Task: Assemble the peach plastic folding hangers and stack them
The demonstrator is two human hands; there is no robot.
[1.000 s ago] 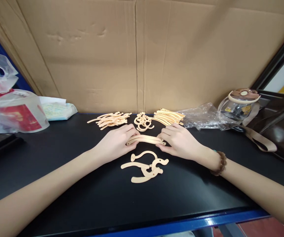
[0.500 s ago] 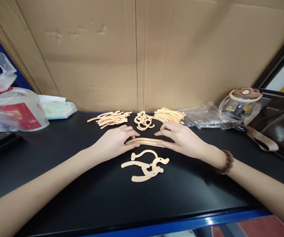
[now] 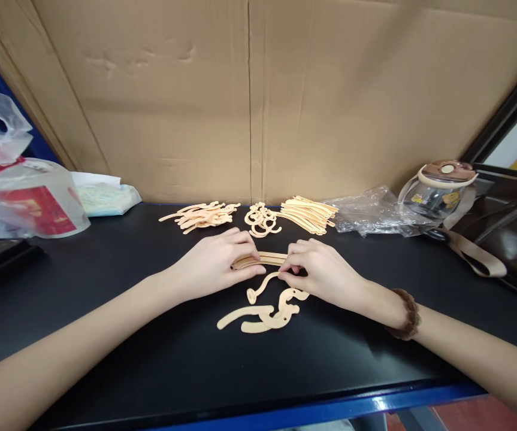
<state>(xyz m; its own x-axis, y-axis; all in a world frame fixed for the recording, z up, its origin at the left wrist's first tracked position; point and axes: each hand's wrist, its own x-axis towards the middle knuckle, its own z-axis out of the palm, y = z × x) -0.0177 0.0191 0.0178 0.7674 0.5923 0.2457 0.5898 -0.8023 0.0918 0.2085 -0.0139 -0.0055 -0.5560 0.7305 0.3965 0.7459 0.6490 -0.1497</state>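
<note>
Head view: left hand (image 3: 215, 263) grips the curved strips (image 3: 267, 258); grip of right hand (image 3: 321, 272) hidden under curled fingers.

Cardboard wall (image 3: 249, 90), red-printed plastic bag (image 3: 29, 206), tissue pack (image 3: 103, 199), crumpled clear wrap (image 3: 370, 216), lidded jar (image 3: 438, 191), brown bag (image 3: 510, 233)

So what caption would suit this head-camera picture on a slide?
Left hand holds curved tan strips while right hand pinches a hook-shaped piece near loose parts on a black table.
</note>
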